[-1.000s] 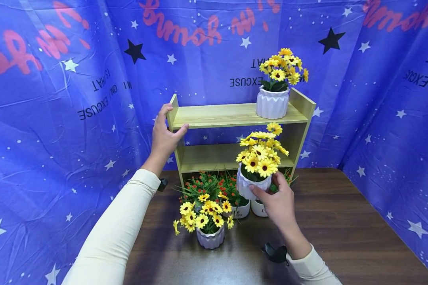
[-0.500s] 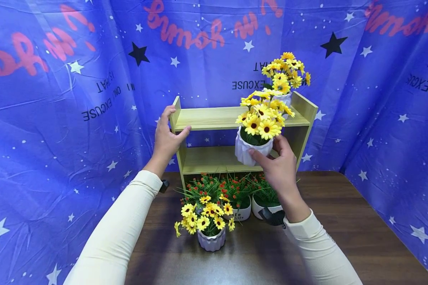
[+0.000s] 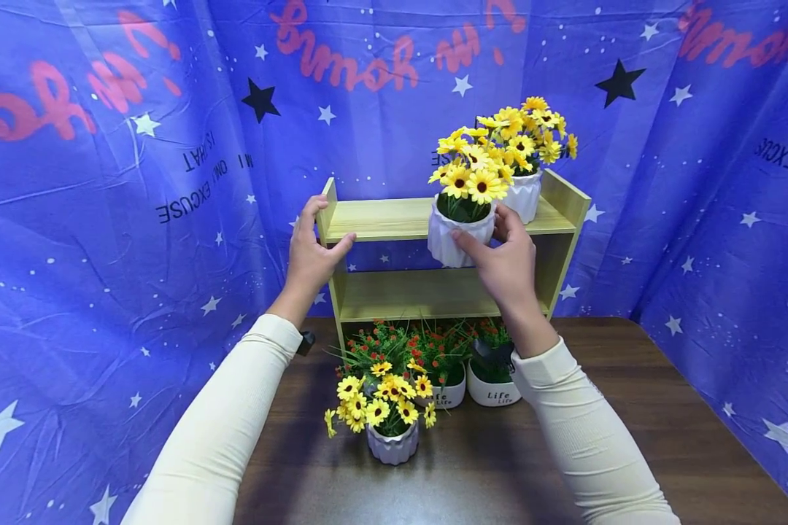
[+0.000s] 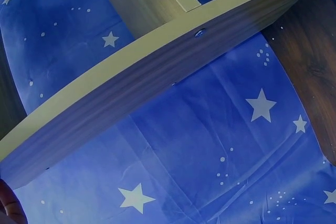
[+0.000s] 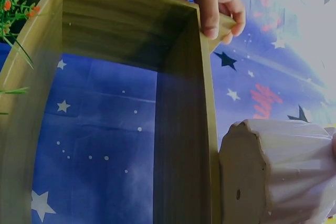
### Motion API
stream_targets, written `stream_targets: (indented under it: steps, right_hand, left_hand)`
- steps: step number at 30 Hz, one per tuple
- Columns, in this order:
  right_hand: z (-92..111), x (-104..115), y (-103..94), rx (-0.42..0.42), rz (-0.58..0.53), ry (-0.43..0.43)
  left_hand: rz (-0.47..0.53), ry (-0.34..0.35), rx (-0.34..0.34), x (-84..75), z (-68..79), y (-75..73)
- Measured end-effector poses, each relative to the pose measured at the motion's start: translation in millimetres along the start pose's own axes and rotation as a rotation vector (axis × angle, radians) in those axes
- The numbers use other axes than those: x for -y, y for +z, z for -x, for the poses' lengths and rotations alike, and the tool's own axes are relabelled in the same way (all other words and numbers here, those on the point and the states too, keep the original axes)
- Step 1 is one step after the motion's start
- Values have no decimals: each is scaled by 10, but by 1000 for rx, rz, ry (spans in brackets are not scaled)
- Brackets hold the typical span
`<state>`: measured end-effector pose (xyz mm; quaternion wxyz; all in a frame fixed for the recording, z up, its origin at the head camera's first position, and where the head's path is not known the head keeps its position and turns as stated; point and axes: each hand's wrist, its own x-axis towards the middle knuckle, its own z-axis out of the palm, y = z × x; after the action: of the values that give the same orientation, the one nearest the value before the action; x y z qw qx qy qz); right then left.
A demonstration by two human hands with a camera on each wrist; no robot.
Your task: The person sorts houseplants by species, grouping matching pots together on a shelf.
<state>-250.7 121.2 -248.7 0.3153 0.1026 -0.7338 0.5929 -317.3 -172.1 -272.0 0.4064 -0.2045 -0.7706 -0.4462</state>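
Backdrop cloth (image 3: 105, 219) — blue, printed with stars — encloses the brown table (image 3: 630, 437). Wooden shelf unit (image 3: 394, 292) stands at the far edge of the table; the left hand (image 3: 310, 251) grasps its top left corner, thumb on the front edge. Right hand (image 3: 504, 255) grips a white ribbed pot of yellow flowers (image 3: 456, 237), held at the front edge of the top board, just left of a second yellow-flower pot (image 3: 522, 195) standing on that board. Near the shelf base stand two red-flower pots (image 3: 492, 390) and a third yellow-flower pot (image 3: 392, 441).
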Motion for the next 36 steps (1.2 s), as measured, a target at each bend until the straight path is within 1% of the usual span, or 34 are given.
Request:
stream_targets:
  steps: [9, 15, 18, 22, 28, 31, 36]
  right_hand:
    - [-209, 32, 96, 43, -42, 20]
    - [-305, 62, 133, 59, -14, 51]
    - [-350, 64, 162, 79, 0, 55]
    - [-435, 66, 206, 103, 30, 60]
    - [-603, 39, 293, 125, 122, 35]
    - [-654, 15, 326, 143, 161, 40]
    - [-703, -27, 353, 162, 215, 51]
  left_hand:
    - [0, -8, -4, -24, 3, 6]
    - [1, -8, -11, -31, -8, 2]
    - [-7, -24, -5, -28, 1, 3]
    - [-10, -42, 9, -36, 1, 5]
    - [-14, -20, 4, -38, -37, -3]
    - [-27, -23, 8, -39, -24, -8]
    - [-15, -30, 20, -34, 12, -1]
